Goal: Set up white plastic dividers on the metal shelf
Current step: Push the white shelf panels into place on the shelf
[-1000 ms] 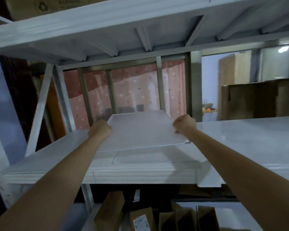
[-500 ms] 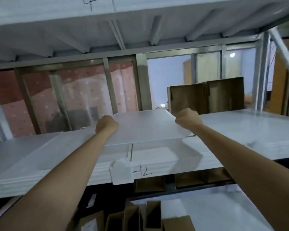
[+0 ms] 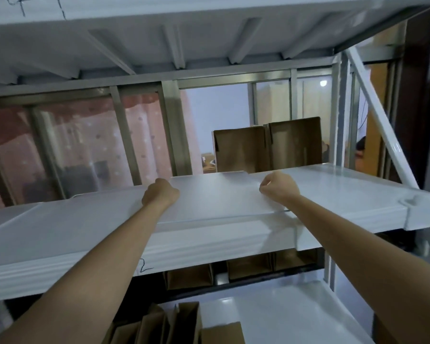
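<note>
Nearest, bottom of view: brown cardboard pieces (image 3: 159,326) standing on edge on a lower white shelf (image 3: 271,316), left of centre. More brown cardboard boxes (image 3: 248,266) sit tucked under the front lip of the metal shelf (image 3: 60,232).

Both bare forearms reach up and away over the front edge of the metal shelf, which is white and runs across the view at about chest height. A handwritten mark shows on its front lip, beside the left forearm.

On the shelf top lies a white plastic divider (image 3: 216,197), flat or close to flat, its near edge slightly raised above the shelf surface and casting a thin shadow. Left hand (image 3: 159,193) grips the divider's left side, fingers curled into a fist over the edge. Right hand (image 3: 279,188) grips the right side, fingers curled, thumb and forefinger pinching the sheet's edge. The divider spans the gap between the two hands.

A round moulded fitting (image 3: 411,202) sits on the shelf at the right, well apart from the right hand.

Beyond the shelf's far edge: two upright brown cardboard flaps (image 3: 268,145), a metal-framed window with pink dotted curtain (image 3: 72,145) at left. The underside of an upper shelf (image 3: 184,40) with ribs is overhead.
</note>
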The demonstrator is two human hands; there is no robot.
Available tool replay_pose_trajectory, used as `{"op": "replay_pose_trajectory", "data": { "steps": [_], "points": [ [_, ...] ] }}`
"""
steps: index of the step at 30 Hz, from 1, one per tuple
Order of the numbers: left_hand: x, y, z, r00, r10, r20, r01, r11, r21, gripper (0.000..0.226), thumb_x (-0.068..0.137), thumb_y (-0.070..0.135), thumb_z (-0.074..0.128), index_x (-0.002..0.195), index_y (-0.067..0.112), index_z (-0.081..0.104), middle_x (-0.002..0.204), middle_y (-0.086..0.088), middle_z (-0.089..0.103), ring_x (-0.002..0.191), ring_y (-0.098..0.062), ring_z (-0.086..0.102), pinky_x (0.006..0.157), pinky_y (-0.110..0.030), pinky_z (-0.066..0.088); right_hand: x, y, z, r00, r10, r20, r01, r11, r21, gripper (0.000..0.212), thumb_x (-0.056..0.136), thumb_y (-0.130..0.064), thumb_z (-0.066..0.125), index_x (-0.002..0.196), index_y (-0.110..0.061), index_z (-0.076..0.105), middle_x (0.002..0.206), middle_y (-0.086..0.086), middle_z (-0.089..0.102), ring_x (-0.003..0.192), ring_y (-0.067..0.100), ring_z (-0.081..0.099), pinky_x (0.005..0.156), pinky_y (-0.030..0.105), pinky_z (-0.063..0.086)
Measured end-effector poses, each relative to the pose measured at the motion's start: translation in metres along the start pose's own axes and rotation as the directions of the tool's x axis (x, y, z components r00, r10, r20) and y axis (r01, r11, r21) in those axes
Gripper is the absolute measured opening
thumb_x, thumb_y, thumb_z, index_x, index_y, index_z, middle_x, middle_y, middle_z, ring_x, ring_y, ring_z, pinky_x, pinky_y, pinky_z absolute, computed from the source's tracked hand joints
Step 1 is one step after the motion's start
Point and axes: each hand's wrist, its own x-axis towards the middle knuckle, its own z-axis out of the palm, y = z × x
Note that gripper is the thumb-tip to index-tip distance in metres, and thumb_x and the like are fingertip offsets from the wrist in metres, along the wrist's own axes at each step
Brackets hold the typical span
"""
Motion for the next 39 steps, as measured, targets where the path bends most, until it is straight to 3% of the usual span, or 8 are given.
{"op": "replay_pose_trajectory", "data": {
  "steps": [4,8,12,17,22,34,39],
  "points": [
    [0.001,-0.002,0.015,0.999,-0.036,0.034,0.035,0.999,0.02,0.049,0.092,0.024,0.048,0.133,0.001,0.039,0.131,-0.018,0.052,0.112,-0.035,0.056,0.083,-0.036,0.049,0.003,0.003,0.006,0.999,-0.018,0.035,0.019,1.0,-0.025,0.019,0.079,-0.015,0.058,0.087,-0.013,0.075,0.089,0.005,0.073,0.084,0.024,0.066,0.079,0.035,0.059],
    [0.002,-0.014,0.013,0.996,-0.085,0.001,0.084,0.991,0.106,0.046,0.092,0.026,0.048,0.132,0.004,0.042,0.135,-0.019,0.05,0.124,-0.037,0.044,0.095,-0.038,0.043,0.005,-0.004,0.016,0.994,-0.062,0.093,0.069,0.994,-0.083,0.019,0.079,-0.015,0.059,0.086,-0.014,0.076,0.089,0.003,0.073,0.084,0.022,0.066,0.079,0.035,0.059],
    [-0.003,-0.016,0.017,1.0,-0.026,-0.004,0.026,0.986,0.164,0.038,0.092,0.024,0.048,0.125,0.006,0.05,0.131,-0.018,0.053,0.122,-0.036,0.045,0.095,-0.037,0.043,0.012,0.0,0.015,0.99,-0.061,0.126,0.08,0.985,-0.155,0.015,0.08,-0.016,0.062,0.086,-0.012,0.075,0.087,0.004,0.072,0.082,0.021,0.066,0.079,0.034,0.059],
    [-0.01,-0.012,0.024,0.999,0.033,0.025,-0.039,0.957,0.288,0.044,0.095,0.026,0.043,0.134,0.005,0.042,0.14,-0.017,0.046,0.131,-0.034,0.036,0.101,-0.038,0.039,0.015,-0.002,0.014,0.979,-0.073,0.189,0.122,0.957,-0.264,0.019,0.079,-0.017,0.064,0.093,-0.009,0.073,0.093,0.008,0.072,0.085,0.025,0.066,0.083,0.039,0.059],
    [-0.02,-0.005,0.028,0.996,0.061,0.062,-0.082,0.904,0.419,0.041,0.098,0.026,0.032,0.13,0.011,0.051,0.139,-0.014,0.049,0.131,-0.032,0.036,0.104,-0.036,0.034,0.01,0.001,0.013,0.979,-0.099,0.177,0.155,0.928,-0.338,0.019,0.08,-0.013,0.062,0.095,-0.007,0.072,0.093,0.009,0.071,0.085,0.026,0.066,0.078,0.035,0.058],
    [-0.035,0.0,0.03,0.994,0.107,0.037,-0.112,0.918,0.38,0.039,0.099,0.03,0.031,0.109,0.011,0.063,0.121,-0.011,0.06,0.122,-0.029,0.043,0.098,-0.035,0.038,0.012,0.012,0.005,0.974,-0.109,0.197,0.173,0.922,-0.346,0.017,0.087,-0.01,0.06,0.099,-0.005,0.071,0.098,0.012,0.069,0.086,0.028,0.064,0.083,0.04,0.059],
    [-0.037,-0.003,0.028,0.993,0.094,0.068,-0.113,0.92,0.376,0.043,0.1,0.032,0.027,0.121,0.011,0.058,0.131,-0.014,0.054,0.13,-0.031,0.036,0.103,-0.038,0.035,0.012,0.016,0.007,0.972,-0.136,0.189,0.194,0.923,-0.333,0.019,0.089,-0.01,0.056,0.099,-0.007,0.072,0.098,0.011,0.07,0.087,0.027,0.064,0.084,0.042,0.058]
  ]
}}
